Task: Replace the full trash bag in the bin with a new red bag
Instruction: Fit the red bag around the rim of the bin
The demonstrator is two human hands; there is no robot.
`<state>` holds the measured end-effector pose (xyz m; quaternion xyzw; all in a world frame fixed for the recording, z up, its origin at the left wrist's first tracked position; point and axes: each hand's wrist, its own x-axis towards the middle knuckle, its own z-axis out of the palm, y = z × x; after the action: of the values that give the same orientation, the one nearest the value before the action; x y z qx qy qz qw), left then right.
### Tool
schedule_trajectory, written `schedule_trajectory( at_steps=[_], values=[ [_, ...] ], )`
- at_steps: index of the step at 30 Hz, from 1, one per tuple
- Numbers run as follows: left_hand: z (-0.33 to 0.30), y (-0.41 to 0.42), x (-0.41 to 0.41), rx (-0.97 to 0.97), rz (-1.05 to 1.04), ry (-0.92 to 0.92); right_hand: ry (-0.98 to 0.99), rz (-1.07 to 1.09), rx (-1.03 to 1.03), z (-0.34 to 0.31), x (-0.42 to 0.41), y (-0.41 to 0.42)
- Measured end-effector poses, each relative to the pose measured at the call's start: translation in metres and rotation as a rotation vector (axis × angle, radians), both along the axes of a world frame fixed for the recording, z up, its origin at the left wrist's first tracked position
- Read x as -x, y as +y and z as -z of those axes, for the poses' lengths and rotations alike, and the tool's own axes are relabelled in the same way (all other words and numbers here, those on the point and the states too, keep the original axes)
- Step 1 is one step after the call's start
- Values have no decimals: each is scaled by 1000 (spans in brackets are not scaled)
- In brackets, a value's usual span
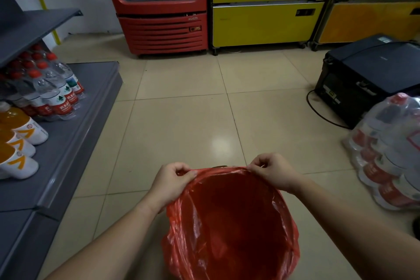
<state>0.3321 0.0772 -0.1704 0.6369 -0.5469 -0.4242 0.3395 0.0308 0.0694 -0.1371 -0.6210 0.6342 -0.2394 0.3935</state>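
On beige tiled floor [181, 120], red bag [229, 223], drink coolers [163, 7] beyond

- Red bag [231, 223] open-mouthed, low centre on the tiled floor [181, 120]; bin itself mostly hidden under the plastic.
- Left hand [172, 183] pinches the far-left rim, right hand [275, 171] pinches the far-right rim.
- Grey shelf [75, 120] with water bottles [54, 88] left; red cooler [162, 7] at far wall.

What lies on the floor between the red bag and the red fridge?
In the head view, nothing: only bare tiled floor runs from the red bag to the red fridge.
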Motion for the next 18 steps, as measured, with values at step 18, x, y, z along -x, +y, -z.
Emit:
schedule_trajectory(
  at_steps=[18],
  values=[
    [-15, 27, -17, -438, -97, 315, -216, 89, -287, 20, 3, -7]
  ],
)
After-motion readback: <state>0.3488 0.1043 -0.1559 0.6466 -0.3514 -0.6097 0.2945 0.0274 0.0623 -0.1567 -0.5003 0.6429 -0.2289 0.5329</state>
